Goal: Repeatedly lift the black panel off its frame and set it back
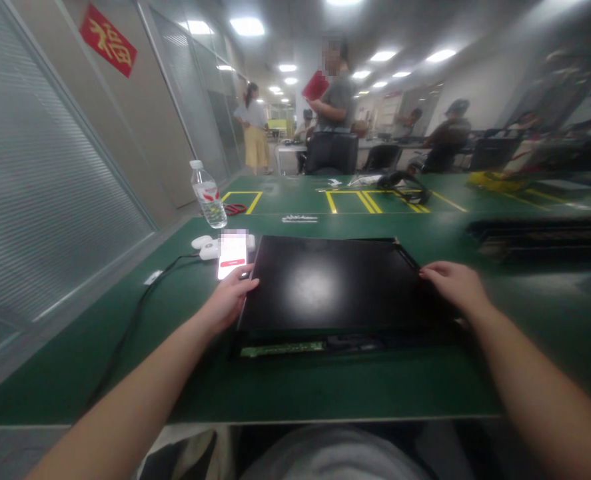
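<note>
- The black panel (325,287) is placed at the middle of the green table (175,383), in front of the wearer, with its glossy face turned up and a pale patch of light reflected in it.
- Its left edge is clamped in the grip of the left hand (231,297), the thumb being laid over the rim.
- Its right edge is pinched between the drawn-together fingertips of the right hand (455,287).
- Below the panel's near edge, a green strip (281,349) is exposed; whether the panel is lifted or rested there cannot be told.
- A lit phone (233,252) is set just beyond the left hand, against a white device (208,249), near which a black cable (138,313) is laid.
- Farther back on the left, a water bottle (208,197) is stood upright, with red-handled scissors (235,209) placed just beside it.
- At the right, a long dark object (535,238) is blurred.
- In the background, a red folder (316,91) is held by a standing person (339,100).
</note>
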Demonstrator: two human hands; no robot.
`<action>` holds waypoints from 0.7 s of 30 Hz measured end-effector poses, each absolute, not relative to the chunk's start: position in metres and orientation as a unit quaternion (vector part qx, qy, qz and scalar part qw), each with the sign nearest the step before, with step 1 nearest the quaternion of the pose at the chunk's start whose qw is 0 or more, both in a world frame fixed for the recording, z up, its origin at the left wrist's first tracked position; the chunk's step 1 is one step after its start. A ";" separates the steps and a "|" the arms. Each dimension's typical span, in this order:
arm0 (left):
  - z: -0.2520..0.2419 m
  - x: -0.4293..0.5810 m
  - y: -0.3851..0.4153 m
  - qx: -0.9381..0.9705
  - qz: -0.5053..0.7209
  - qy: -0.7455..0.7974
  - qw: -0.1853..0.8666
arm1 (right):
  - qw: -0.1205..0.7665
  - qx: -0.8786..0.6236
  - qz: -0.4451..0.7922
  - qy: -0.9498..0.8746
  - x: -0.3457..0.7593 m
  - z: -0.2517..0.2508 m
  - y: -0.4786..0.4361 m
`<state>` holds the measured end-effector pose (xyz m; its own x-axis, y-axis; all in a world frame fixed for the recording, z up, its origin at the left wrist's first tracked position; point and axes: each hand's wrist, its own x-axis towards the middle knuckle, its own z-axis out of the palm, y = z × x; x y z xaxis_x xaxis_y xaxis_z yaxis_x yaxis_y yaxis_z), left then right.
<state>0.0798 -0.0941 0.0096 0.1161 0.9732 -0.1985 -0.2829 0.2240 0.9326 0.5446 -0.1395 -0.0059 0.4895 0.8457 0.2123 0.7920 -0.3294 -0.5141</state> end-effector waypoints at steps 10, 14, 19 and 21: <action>0.003 0.069 -0.088 0.450 0.463 0.463 0.608 | 0.291 -0.810 0.041 -0.507 0.547 -0.007 -0.139; 0.007 0.067 -0.088 0.491 0.471 0.469 0.563 | 0.299 -0.813 0.048 -0.497 0.548 -0.009 -0.138; 0.009 0.066 -0.088 0.521 0.471 0.490 0.517 | 0.298 -0.819 0.059 -0.486 0.547 -0.009 -0.139; 0.006 0.064 -0.086 0.523 0.464 0.508 0.503 | 0.301 -0.820 0.064 -0.483 0.547 -0.008 -0.139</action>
<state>0.0643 -0.0862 0.0061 0.0527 0.9983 -0.0263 0.0640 0.0229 0.9977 0.5468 -0.1387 -0.0082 0.5248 0.8307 0.1857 0.7534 -0.3518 -0.5556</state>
